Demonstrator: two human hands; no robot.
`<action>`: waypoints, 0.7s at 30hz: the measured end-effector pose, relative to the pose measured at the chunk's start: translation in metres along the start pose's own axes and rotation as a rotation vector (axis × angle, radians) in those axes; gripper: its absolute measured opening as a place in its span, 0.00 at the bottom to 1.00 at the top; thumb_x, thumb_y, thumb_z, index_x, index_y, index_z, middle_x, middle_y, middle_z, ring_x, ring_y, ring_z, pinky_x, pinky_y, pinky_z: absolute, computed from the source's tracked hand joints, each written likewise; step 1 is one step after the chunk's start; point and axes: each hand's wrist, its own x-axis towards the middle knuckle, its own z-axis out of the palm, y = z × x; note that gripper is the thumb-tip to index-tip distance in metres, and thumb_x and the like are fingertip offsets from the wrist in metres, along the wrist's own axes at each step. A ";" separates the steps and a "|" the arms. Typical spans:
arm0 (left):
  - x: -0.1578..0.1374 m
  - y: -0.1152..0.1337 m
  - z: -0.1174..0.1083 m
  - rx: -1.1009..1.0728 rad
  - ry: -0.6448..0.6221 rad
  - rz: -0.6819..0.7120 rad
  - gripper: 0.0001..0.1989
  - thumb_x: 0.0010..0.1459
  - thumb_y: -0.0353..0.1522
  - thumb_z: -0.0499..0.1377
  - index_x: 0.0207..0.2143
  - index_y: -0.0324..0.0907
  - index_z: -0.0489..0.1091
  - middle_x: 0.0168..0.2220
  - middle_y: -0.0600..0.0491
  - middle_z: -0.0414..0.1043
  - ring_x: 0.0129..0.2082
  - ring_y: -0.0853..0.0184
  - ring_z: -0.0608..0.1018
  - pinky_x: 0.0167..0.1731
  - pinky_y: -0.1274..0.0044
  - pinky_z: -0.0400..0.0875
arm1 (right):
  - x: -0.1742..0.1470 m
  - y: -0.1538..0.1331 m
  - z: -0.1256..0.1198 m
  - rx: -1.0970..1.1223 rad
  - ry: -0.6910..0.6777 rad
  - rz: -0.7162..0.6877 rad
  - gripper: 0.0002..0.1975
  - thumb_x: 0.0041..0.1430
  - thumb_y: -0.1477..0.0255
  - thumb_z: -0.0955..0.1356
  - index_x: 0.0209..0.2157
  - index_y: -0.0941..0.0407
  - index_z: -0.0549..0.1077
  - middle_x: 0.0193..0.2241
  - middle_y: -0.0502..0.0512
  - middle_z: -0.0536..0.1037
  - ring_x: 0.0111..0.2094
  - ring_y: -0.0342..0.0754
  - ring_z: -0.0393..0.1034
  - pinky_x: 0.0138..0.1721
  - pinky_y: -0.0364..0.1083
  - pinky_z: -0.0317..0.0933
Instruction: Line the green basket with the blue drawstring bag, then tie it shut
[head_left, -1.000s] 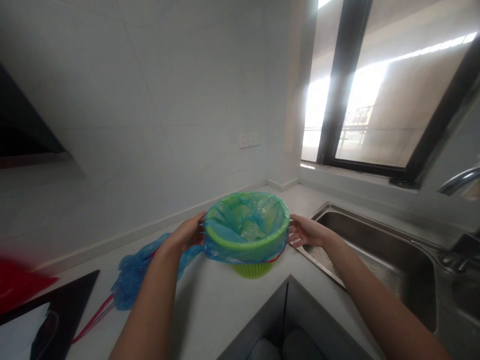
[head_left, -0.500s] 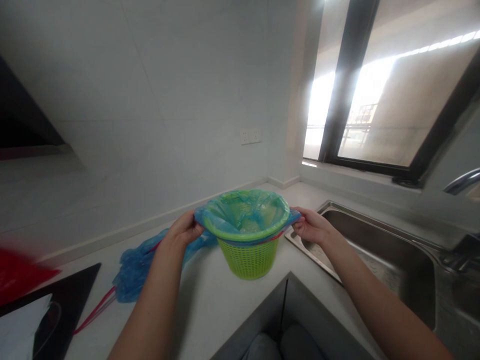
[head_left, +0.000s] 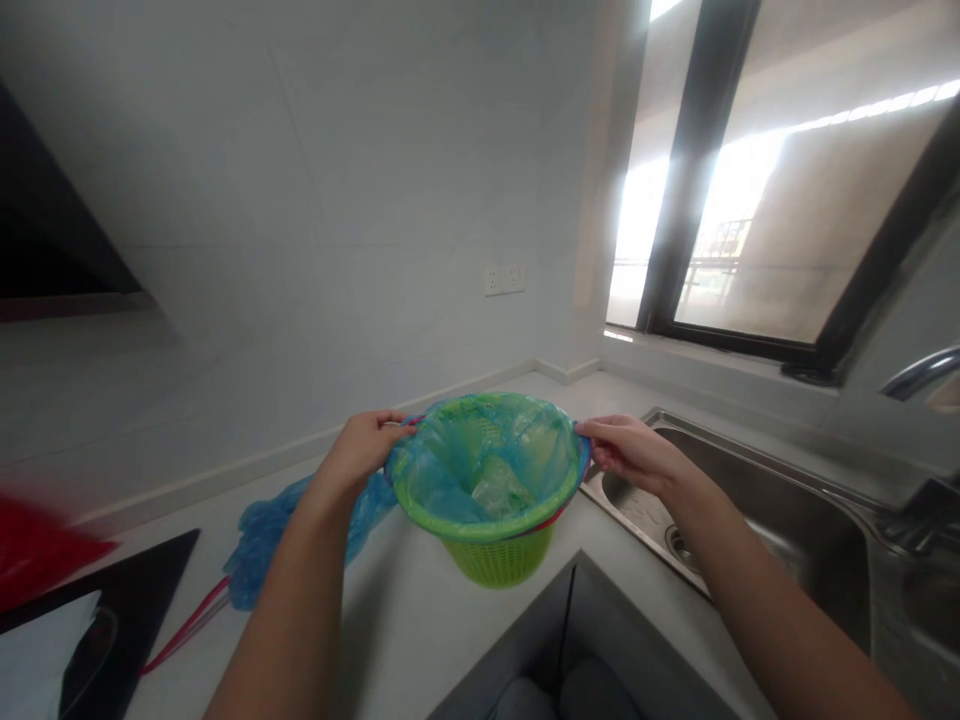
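No readable text, label, brand or number is seen anywhere (the wall socket [head_left: 504,279] and green basket [head_left: 499,556] are unmarked at this resolution).

1. You face a plain white wall [head_left: 337,180] with a double socket [head_left: 501,279].
2. To your right, a dark-framed window [head_left: 750,200] lets in glaring daylight.
3. The pale bench [head_left: 420,620] wraps a corner, holding a steel sink [head_left: 787,540] with its tap [head_left: 919,370].
4. A black cooktop [head_left: 112,620] sits at your left.
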 end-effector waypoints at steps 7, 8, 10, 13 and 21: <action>0.003 0.024 0.013 0.388 0.099 0.120 0.06 0.45 0.33 0.62 0.29 0.41 0.72 0.19 0.53 0.69 0.19 0.64 0.70 0.18 0.77 0.58 | 0.012 -0.030 0.018 -0.268 0.086 0.086 0.12 0.60 0.79 0.71 0.22 0.61 0.71 0.16 0.50 0.71 0.15 0.37 0.65 0.16 0.34 0.64; 0.000 0.025 0.013 0.343 0.086 0.090 0.07 0.46 0.34 0.62 0.29 0.41 0.72 0.19 0.53 0.68 0.18 0.64 0.70 0.18 0.77 0.59 | 0.016 -0.033 0.018 -0.280 0.115 0.091 0.11 0.60 0.79 0.71 0.23 0.61 0.72 0.16 0.50 0.71 0.15 0.37 0.65 0.15 0.34 0.64; -0.011 0.026 0.010 0.214 0.027 0.024 0.10 0.45 0.37 0.63 0.29 0.41 0.70 0.19 0.54 0.66 0.18 0.64 0.69 0.18 0.76 0.62 | 0.023 -0.038 0.014 -0.306 0.161 0.091 0.08 0.58 0.79 0.72 0.25 0.62 0.73 0.18 0.51 0.72 0.16 0.37 0.65 0.15 0.35 0.63; -0.032 0.022 -0.003 0.053 -0.105 -0.035 0.16 0.43 0.42 0.65 0.31 0.40 0.71 0.20 0.55 0.65 0.18 0.66 0.69 0.20 0.76 0.67 | 0.030 -0.041 0.010 -0.375 0.179 0.052 0.04 0.54 0.80 0.73 0.27 0.63 0.76 0.20 0.51 0.73 0.16 0.36 0.63 0.14 0.35 0.61; -0.035 0.016 -0.032 0.106 -0.027 -0.051 0.19 0.50 0.44 0.63 0.38 0.40 0.72 0.36 0.45 0.77 0.30 0.59 0.80 0.25 0.75 0.73 | 0.001 -0.023 0.003 -0.264 0.241 -0.165 0.05 0.55 0.78 0.72 0.36 0.61 0.77 0.25 0.53 0.76 0.19 0.38 0.68 0.18 0.35 0.63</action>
